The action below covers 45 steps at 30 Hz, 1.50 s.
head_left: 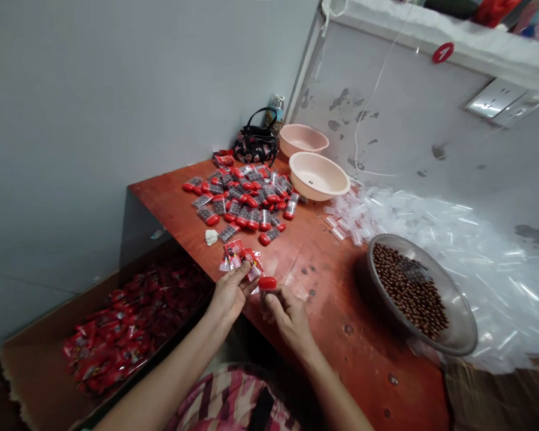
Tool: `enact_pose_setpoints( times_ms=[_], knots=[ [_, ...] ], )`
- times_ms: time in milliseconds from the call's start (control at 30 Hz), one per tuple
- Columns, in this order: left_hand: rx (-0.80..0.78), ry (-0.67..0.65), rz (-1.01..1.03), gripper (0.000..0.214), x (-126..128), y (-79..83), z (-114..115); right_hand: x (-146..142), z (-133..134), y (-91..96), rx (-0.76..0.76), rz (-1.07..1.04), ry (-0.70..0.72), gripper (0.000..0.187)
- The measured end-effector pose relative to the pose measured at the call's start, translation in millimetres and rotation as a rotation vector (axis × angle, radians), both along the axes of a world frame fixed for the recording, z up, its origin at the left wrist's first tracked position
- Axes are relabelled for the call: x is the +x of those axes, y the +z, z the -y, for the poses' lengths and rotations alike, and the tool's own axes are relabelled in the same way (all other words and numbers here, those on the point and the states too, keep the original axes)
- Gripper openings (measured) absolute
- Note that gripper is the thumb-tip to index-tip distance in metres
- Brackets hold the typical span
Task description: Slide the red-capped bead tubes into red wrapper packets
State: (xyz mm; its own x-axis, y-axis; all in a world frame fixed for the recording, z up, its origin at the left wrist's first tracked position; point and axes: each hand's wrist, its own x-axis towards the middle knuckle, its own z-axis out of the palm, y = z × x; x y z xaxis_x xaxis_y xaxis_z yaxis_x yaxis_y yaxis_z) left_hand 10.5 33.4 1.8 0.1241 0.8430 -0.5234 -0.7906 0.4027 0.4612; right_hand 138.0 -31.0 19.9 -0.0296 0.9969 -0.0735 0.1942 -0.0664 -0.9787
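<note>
Near the table's front edge, my right hand (291,317) grips a small clear box with a red cap (267,283), cap uppermost. My fingers hide most of its clear body. Just to the left, my left hand (231,293) has its thumb and fingers closed at the edge of a red printed plastic packet (254,267). Beside it lie more such red packets (232,252) on the tabletop. Beyond them spreads a heap of red-capped clear boxes (245,209) filled with dark brown balls.
A metal bowl (465,317) of brown balls (408,293) stands at right, before a large pile of clear empty boxes (431,221). Two plastic basins (318,188), a black handbag (256,146) and a jar (276,108) stand behind. Below left, a cardboard box (31,365) holds red packets.
</note>
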Motion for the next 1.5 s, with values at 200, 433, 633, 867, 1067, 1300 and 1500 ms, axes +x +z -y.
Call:
enact_pose_setpoints(
  times_ms=[200,433,633,867,1067,1300,1500],
  knots=[
    [0.113,-0.067,-0.008,0.014,16,8.1,8,0,-1,-6.4,0.014,0.035,-0.071,0.016],
    [0.281,-0.172,-0.211,0.017,17,13.1,12,3,-1,-9.4,-0.011,-0.091,-0.067,0.018],
    [0.271,-0.328,-0.259,0.017,15,8.1,13,2,-1,-10.3,0.033,-0.084,-0.149,0.018],
    [0.331,-0.571,-0.211,0.019,5,11.8,13,-2,2,-13.6,-0.139,-0.381,-0.109,0.030],
    [0.314,-0.445,-0.302,0.017,10,4.8,16,3,-2,-11.5,-0.013,-0.147,-0.173,0.021],
    [0.312,-0.365,-0.248,0.019,11,7.4,17,-5,-3,-21.0,-0.120,-0.533,-0.216,0.024],
    [0.214,-0.304,-0.164,0.019,8,6.4,17,-6,6,-23.7,-0.118,-0.583,-0.255,0.021]
  ],
)
